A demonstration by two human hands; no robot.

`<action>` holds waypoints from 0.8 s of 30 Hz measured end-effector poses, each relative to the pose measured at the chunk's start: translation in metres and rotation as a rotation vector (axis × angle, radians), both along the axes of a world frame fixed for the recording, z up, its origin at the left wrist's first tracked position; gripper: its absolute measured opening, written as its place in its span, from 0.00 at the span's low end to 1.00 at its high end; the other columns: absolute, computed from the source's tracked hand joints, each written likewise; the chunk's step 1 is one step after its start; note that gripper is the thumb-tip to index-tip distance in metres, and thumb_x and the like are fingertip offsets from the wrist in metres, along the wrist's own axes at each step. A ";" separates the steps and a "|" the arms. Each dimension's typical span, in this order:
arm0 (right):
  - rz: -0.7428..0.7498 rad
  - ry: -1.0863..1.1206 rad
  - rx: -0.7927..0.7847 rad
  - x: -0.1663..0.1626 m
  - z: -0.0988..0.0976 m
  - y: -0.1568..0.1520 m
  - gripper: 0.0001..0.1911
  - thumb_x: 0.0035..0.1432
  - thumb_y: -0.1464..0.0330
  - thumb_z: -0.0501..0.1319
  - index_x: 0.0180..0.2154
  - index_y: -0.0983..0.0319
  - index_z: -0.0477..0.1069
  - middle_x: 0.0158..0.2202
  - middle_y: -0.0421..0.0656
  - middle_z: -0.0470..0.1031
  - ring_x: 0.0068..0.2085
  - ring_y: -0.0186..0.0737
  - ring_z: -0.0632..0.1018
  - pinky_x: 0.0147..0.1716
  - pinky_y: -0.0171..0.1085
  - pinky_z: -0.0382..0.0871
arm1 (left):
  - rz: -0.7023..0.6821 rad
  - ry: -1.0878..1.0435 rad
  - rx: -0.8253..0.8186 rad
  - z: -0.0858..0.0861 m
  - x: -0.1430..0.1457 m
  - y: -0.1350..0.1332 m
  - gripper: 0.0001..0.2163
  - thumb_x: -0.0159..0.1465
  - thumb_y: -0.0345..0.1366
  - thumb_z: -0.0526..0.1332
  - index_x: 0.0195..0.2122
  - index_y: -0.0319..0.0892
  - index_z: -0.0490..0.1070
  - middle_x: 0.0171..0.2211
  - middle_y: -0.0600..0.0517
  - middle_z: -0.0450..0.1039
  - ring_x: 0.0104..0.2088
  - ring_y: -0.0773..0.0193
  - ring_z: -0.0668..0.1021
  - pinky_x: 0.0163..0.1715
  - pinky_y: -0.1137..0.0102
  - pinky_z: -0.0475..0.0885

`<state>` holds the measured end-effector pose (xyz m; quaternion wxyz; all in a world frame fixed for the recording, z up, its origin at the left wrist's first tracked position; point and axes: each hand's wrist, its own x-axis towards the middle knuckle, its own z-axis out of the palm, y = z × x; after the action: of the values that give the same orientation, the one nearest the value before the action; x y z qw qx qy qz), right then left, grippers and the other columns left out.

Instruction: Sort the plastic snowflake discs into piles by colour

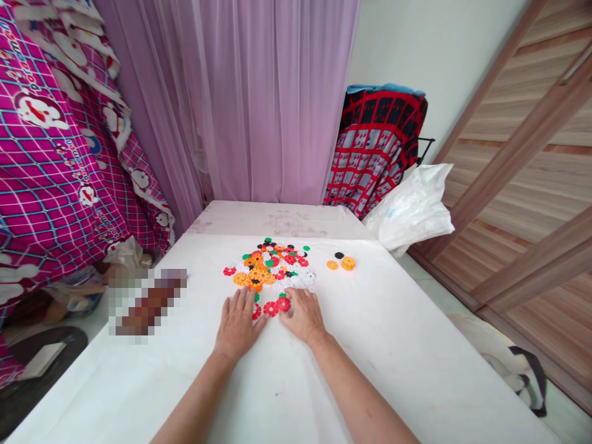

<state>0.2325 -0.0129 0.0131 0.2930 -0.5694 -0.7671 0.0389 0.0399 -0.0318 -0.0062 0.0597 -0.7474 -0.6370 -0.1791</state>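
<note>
A pile of small flower-shaped plastic pieces (272, 265) in orange, red, green, black and white lies on the white table (393, 345). My left hand (238, 324) rests flat on the table just before the pile, fingers stretched out, touching a red piece at its side. My right hand (303, 314) lies beside it, fingers bent down onto a red piece (283, 303); I cannot make out whether it grips it. More red pieces (269, 308) sit between the two hands.
Two orange pieces (342, 264) and a black one lie apart, right of the pile. A white plastic bag (411, 209) sits at the table's far right corner. Pink curtain behind, patterned bedding at left, wooden sliding door at right.
</note>
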 end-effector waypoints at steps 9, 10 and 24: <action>-0.009 0.039 0.002 0.000 -0.003 0.000 0.25 0.47 0.68 0.63 0.49 0.61 0.67 0.37 0.43 0.76 0.41 0.45 0.74 0.44 0.42 0.60 | 0.020 0.007 -0.035 0.008 0.004 -0.001 0.31 0.64 0.54 0.51 0.62 0.38 0.61 0.63 0.38 0.60 0.63 0.46 0.63 0.61 0.48 0.57; -0.011 0.053 0.001 0.000 -0.005 0.000 0.26 0.47 0.68 0.63 0.50 0.61 0.66 0.37 0.42 0.76 0.41 0.44 0.74 0.44 0.42 0.61 | 0.021 0.007 -0.034 0.008 0.004 -0.001 0.31 0.64 0.54 0.52 0.62 0.38 0.61 0.63 0.38 0.60 0.63 0.46 0.63 0.61 0.48 0.57; -0.708 0.146 -0.155 0.099 0.004 0.030 0.32 0.52 0.64 0.60 0.57 0.64 0.58 0.43 0.46 0.77 0.46 0.48 0.75 0.47 0.45 0.62 | -0.030 -0.030 0.015 -0.004 -0.004 -0.001 0.30 0.65 0.53 0.51 0.63 0.40 0.59 0.64 0.39 0.59 0.63 0.47 0.63 0.61 0.47 0.57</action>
<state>0.3320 0.0169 0.0171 0.2984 -0.8157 -0.4944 0.0337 0.0360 -0.0330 -0.0101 0.0532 -0.7537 -0.6251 -0.1959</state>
